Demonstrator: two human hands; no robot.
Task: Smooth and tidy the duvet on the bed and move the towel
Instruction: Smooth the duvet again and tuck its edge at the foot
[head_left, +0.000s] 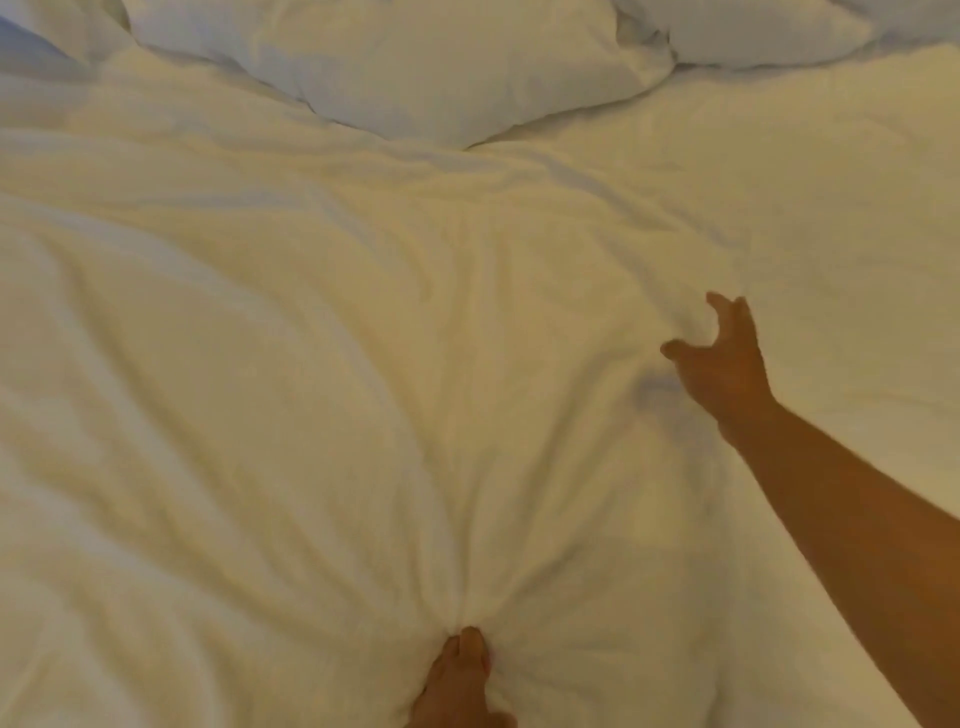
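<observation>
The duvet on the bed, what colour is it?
Plain white, creased fabric duvet, no pattern, seen in the head view.

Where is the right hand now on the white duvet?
In the head view, the right hand hovers right of centre over the creased white duvet, fingers spread, well beyond the left hand pinching fabric at the bottom edge.

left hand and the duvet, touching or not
Touching. The head view shows the left hand pinching a bunch of the duvet, with creases fanning out from its fingertips.
</observation>
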